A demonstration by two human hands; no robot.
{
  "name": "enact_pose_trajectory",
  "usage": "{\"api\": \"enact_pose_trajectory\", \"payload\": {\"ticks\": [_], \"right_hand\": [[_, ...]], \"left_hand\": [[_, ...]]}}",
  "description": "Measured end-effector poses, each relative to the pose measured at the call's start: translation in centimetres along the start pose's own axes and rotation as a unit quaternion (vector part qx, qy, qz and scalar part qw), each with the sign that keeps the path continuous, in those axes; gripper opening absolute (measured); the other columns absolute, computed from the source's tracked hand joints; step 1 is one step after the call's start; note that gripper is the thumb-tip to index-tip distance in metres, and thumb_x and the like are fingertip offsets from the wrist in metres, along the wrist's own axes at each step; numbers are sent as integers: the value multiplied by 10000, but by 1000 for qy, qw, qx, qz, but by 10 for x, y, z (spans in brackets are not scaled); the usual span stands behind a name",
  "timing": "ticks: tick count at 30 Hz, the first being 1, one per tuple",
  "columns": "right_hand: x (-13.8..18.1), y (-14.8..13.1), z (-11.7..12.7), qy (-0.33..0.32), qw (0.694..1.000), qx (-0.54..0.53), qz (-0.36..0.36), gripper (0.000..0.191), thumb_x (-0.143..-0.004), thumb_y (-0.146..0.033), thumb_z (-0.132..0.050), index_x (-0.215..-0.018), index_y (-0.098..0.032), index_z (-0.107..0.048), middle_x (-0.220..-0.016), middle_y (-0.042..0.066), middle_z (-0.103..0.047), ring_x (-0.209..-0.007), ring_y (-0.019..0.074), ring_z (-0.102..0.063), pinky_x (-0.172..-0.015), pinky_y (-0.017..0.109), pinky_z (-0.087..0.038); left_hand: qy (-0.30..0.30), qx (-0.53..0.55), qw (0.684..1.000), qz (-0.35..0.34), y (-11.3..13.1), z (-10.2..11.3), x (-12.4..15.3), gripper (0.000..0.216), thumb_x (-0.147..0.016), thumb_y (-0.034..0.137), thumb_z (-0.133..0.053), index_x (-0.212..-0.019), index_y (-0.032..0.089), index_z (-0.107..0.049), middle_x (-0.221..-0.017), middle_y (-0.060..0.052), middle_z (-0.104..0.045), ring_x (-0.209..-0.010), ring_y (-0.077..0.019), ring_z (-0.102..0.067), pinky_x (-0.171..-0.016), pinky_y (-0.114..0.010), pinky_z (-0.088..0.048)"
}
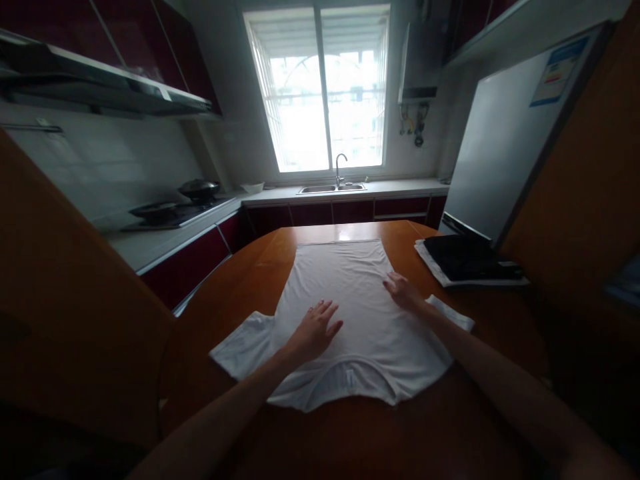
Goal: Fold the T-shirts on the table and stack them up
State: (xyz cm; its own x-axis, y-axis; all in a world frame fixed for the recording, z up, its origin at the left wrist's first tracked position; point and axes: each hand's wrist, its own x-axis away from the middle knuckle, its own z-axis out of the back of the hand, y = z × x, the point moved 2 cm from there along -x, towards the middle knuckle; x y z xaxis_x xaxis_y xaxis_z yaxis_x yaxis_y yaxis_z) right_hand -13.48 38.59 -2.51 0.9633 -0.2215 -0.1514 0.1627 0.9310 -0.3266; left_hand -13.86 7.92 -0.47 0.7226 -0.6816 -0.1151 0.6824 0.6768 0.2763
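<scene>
A white T-shirt (350,293) lies spread flat on a round wooden table (500,320), collar toward me and hem toward the window. My left hand (316,328) rests flat on the shirt's middle, fingers apart. My right hand (403,291) lies flat on the shirt's right side, fingers stretched out, near the right sleeve (453,312). The left sleeve (240,348) sticks out over the table. Neither hand holds anything.
A stack of folded clothes, dark on top of white (467,261), sits at the table's right. A refrigerator (500,147) stands behind it. Counter with sink (333,189) under the window, stove with pans (175,207) at left.
</scene>
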Motion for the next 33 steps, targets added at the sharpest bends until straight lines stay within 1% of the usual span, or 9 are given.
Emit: {"api": "enact_pose_trajectory", "payload": {"ticks": [2, 5, 9, 12, 17, 21, 27, 30, 33], "right_hand": [[-13, 7, 11, 29, 999, 3, -37, 488, -1026, -341, -324, -1382, -143, -594, -1353, 193, -636, -1258, 279, -591, -1041, 364, -440], [-26, 17, 20, 31, 998, 22, -54, 463, -1003, -290, -360, -1341, -106, -617, -1286, 219, -660, -1217, 304, -607, -1025, 380, -446], [-19, 21, 8, -5, 999, 32, -11, 487, -1002, -324, -392, -1446, -184, -536, -1541, 142, -481, -1443, 274, -402, -1158, 421, -334], [-11, 21, 0, -36, 999, 33, 14, 534, -1012, -392, -381, -1508, -212, -463, -1640, 103, -330, -1525, 283, -248, -1205, 544, -236], [-4, 11, 21, 85, 996, -6, 6, 504, -1006, -353, -378, -1448, -168, -534, -1583, 149, -420, -1490, 278, -334, -1205, 492, -285], [29, -22, 25, 123, 984, -65, 110, 480, -994, -331, -411, -1400, -137, -579, -1514, 166, -503, -1429, 274, -434, -1189, 457, -344], [95, -82, -9, 24, 976, -44, 214, 560, -1040, -357, -348, -1570, -175, -361, -1658, 145, -260, -1543, 281, -200, -1202, 568, -261], [108, -97, -22, -57, 972, -3, 229, 590, -1042, -406, -366, -1579, -164, -341, -1661, 163, -234, -1546, 305, -173, -1201, 612, -209], [111, -100, -20, -69, 971, 7, 231, 589, -1047, -408, -358, -1577, -152, -345, -1664, 170, -216, -1550, 298, -154, -1211, 608, -173]], "left_hand": [[22, 11, 1000, -6, -2, 0, -2, 492, -1013, 411, -431, -1440, 189, -532, -1532, -136, -495, -1449, -266, -424, -1195, -467, -352], [42, -3, 999, -13, -10, 0, -3, 471, -1011, 370, -433, -1426, 178, -547, -1526, -135, -502, -1453, -262, -417, -1207, -459, -338], [6, -26, 999, -24, -26, -8, -2, 501, -1015, 374, -436, -1484, 207, -493, -1607, -122, -388, -1513, -304, -295, -1212, -543, -285], [-23, -33, 999, -18, -38, -15, -3, 532, -1014, 394, -441, -1513, 212, -461, -1624, -142, -344, -1524, -333, -251, -1200, -589, -268], [-49, -25, 998, -13, -40, -7, 3, 594, -1015, 434, -453, -1564, 220, -373, -1652, -152, -276, -1543, -320, -190, -1216, -562, -230], [-114, -17, 993, -31, -31, 11, 14, 690, -984, 471, -533, -1597, 273, -288, -1687, -124, -176, -1556, -337, -109, -1221, -564, -189], [-169, -13, 983, -65, -15, 12, 21, 869, -989, 575, -461, -1637, 224, -1, -1699, -138, -10, -1564, -308, 35, -1234, -551, -87], [-223, -26, 971, -83, -9, 5, 24, 956, -962, 658, -441, -1630, 202, 69, -1687, -165, 55, -1554, -339, 84, -1218, -597, -40], [-213, -27, 972, -95, -7, 9, 25, 1044, -928, 696, -476, -1621, 187, 116, -1678, -179, 104, -1549, -335, 119, -1217, -593, -7]]}}
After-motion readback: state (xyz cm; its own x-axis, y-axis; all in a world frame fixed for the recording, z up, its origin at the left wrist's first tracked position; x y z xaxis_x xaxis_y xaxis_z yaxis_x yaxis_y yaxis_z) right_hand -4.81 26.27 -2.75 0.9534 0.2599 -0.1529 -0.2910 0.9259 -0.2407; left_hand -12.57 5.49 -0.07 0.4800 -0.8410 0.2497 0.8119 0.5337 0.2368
